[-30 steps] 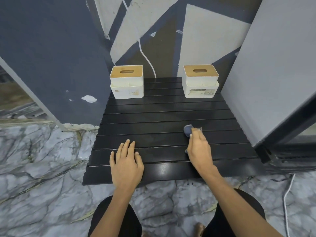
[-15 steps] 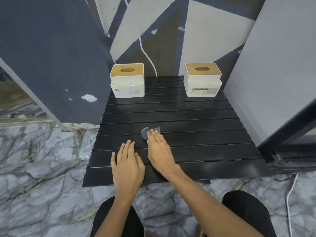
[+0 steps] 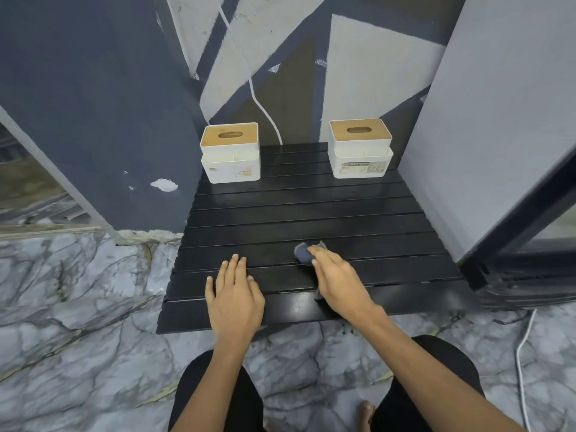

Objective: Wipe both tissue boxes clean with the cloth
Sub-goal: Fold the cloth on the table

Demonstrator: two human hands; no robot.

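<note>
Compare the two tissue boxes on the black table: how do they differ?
The left tissue box stands at the table's far left corner, the right tissue box at the far right. The right one carries a printed label on its front; the left one's front shows only faint brownish marks. Shared: white bodies, tan lids with an oval slot, both upright on the black slatted table, neither touched by a hand.

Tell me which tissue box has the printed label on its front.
The right box, nearest the grey panel: its front carries a printed picture label. The left box shows only faint brownish smudges on plain white.
</note>
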